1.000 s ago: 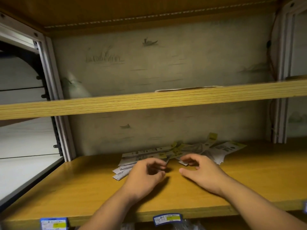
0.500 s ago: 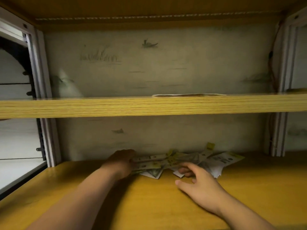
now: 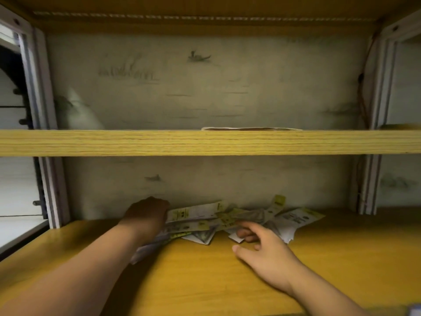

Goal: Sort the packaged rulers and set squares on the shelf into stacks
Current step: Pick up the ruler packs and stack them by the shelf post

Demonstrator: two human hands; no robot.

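A jumbled pile of packaged rulers and set squares, white packets with yellow labels, lies at the back of the lower wooden shelf against the wall. My left hand reaches deep to the pile's left end and is closed over the ends of the long packets there. Several long packets slant forward under my left wrist. My right hand rests at the pile's front, its fingers curled on a packet's edge, thumb stretched out on the shelf.
An upper wooden shelf crosses the view just above the pile, with a flat sheet lying on it. White metal uprights frame the bay left and right. A stained wall closes the back.
My left hand has reached from the shelf's front to the pile's left end and closed on the long packets. My right hand stays at the pile's front. The view has shifted closer.
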